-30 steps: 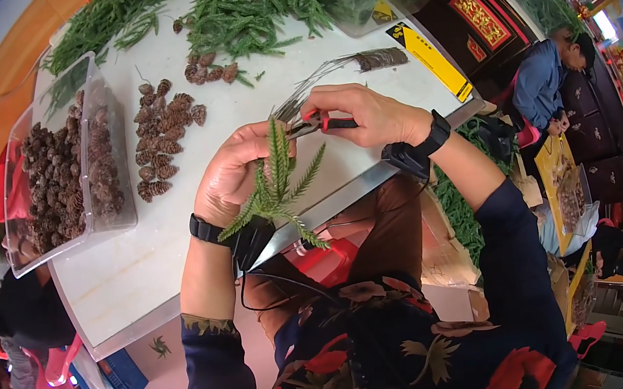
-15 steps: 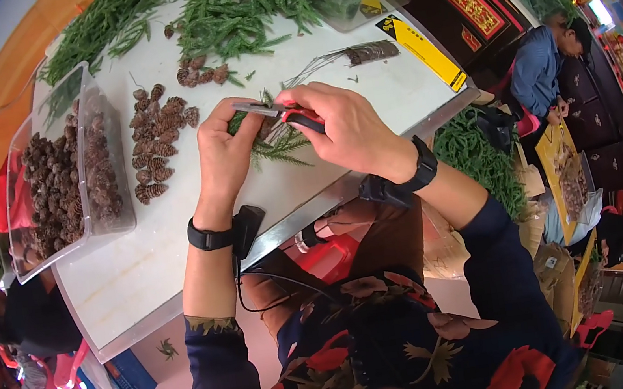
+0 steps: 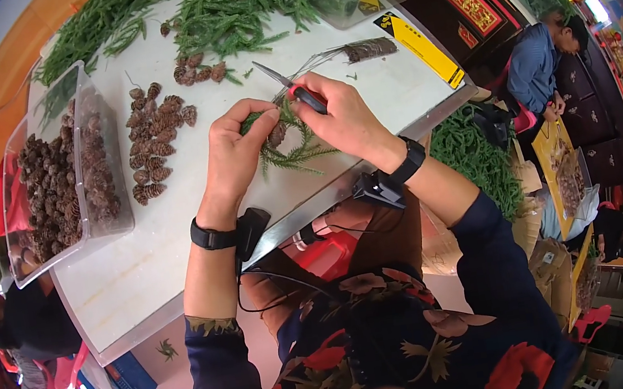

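Observation:
My left hand (image 3: 237, 145) is closed, thumb and forefinger pinching a green artificial pine sprig (image 3: 294, 153) above the table near its front edge. A brown pinecone (image 3: 277, 134) shows among the needles between my hands. In my right hand (image 3: 344, 114) are long-nose pliers (image 3: 306, 97) with red and black handles. Their thin grey jaws point up and left, away from the sprig. The fingertips of my right hand come close to the sprig; whether they grip it too is hidden.
Loose pinecones (image 3: 156, 137) lie left of my hands, beside a clear plastic bin (image 3: 121, 197) full of them. Green sprigs (image 3: 224, 24) heap along the white table's (image 3: 125, 284) far side. A bundle of thin wires (image 3: 371, 49) lies near a yellow-black strip (image 3: 423, 51). Another person (image 3: 536, 67) sits at right.
The plier jaws have come away from my left fingertips and now point up and left. Both hands have shifted slightly nearer me, and more of the sprig shows between them.

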Demonstrator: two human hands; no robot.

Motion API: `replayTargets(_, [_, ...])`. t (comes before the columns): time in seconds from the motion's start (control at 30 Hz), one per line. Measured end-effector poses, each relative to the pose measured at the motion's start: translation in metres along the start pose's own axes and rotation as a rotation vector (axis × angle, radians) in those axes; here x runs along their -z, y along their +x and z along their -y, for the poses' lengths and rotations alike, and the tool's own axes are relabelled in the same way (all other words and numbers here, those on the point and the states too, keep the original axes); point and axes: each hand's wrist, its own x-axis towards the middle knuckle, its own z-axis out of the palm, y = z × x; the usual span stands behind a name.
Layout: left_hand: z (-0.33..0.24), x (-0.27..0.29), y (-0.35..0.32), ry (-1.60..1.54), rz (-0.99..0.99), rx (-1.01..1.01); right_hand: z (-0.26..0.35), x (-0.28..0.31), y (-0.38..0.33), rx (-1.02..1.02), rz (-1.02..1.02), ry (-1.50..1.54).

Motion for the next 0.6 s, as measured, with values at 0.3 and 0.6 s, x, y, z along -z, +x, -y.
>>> replayTargets(0.3, [-0.003, 0.010, 0.001, -0.425, 0.166, 0.115, -0.021, 0.035, 0.001, 0.153, 0.209, -0.095])
replayTargets(0.6, [0.002, 0.018, -0.004, -0.768, 0.358, 0.169, -0.014, 0.049, 0.019, 0.338, 0.432, -0.132])
